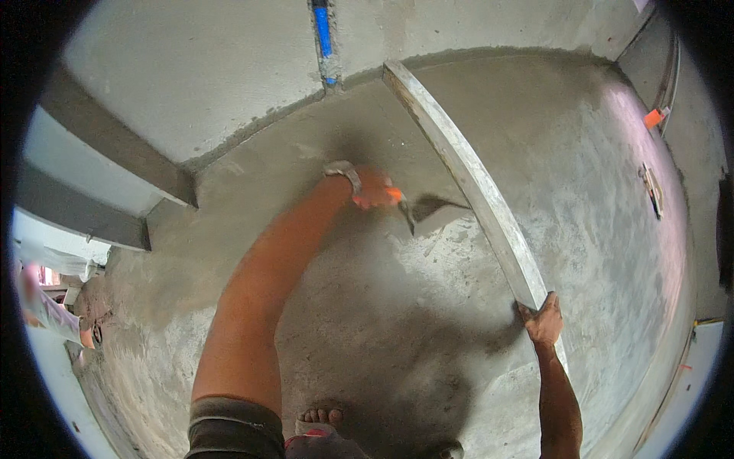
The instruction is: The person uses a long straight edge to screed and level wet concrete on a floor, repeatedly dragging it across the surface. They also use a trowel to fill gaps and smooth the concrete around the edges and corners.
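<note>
My left hand reaches out to the middle of the floor, closed round the orange handle of a trowel. The trowel's dark pointed blade is low over the grey cement floor, pointing toward a long metal straightedge. A grey band circles my left wrist. My right hand grips the straightedge near its close end, thumb and fingers round its sides. From there the bar runs across the floor to the foot of the far wall. A pale, wet-looking patch shows beside the blade.
A blue pipe sits in a groove in the far wall. Concrete steps or ledges jut in at left, with another person's foot beyond. A hand tool and an orange object are at right. My bare foot is below.
</note>
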Tool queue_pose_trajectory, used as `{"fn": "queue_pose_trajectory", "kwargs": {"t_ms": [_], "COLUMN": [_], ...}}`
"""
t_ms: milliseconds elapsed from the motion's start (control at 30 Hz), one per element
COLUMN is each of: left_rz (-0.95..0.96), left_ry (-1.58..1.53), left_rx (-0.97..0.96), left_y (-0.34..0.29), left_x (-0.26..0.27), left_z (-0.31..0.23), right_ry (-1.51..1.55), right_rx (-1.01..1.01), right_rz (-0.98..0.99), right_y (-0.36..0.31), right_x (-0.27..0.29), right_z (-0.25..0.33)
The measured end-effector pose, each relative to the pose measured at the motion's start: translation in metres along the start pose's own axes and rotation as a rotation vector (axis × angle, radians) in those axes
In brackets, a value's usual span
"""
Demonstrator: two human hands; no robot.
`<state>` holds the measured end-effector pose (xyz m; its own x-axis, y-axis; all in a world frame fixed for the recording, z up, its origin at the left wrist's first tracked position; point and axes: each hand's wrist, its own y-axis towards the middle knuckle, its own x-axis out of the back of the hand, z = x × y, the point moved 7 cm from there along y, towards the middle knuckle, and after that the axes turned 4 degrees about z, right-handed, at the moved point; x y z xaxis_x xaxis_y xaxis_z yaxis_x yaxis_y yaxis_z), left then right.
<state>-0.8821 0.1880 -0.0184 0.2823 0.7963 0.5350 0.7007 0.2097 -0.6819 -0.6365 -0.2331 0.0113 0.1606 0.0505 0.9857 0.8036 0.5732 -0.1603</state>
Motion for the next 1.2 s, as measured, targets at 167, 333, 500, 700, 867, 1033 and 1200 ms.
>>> {"fn": "queue_pose_trajectory", "kwargs": {"t_ms": [167,333,500,700,867,1033,1200], "left_rz": [-0.082,-0.271,-0.589,-0.381,-0.217,-0.136,-0.272], "left_ry": [0.077,-0.092,-0.063,-0.148,0.004,0.18,0.018], "left_rx": [0.066,0.24,0.443,0.116,0.15,0.14,0.264], "left_y": [0.013,0.009,-0.057,-0.028,-0.027,-0.004,0.013], "left_x": [0.045,0.079,0.121,0.1,0.081,0.075,0.085], "left_z": [0.034,0.134,0.128,0.088,0.083,0.066,0.093], "right_ry": [-0.023,-0.015,-0.031,-0.021,-0.05,-0.054,-0.053], "right_rx": [0.025,0.021,0.01,-0.019,-0.01,-0.002,-0.004], "right_rz": [-0.064,-0.006,-0.025,0.003,-0.015,-0.016,-0.034], "right_y": [-0.001,0.005,0.002,0.006,0.004,0.003,0.002], "right_x": [0.001,-0.005,-0.005,-0.008,-0.007,-0.01,-0.006], "right_z": [-0.007,0.0,-0.009,-0.008,-0.008,-0.012,-0.011]}}
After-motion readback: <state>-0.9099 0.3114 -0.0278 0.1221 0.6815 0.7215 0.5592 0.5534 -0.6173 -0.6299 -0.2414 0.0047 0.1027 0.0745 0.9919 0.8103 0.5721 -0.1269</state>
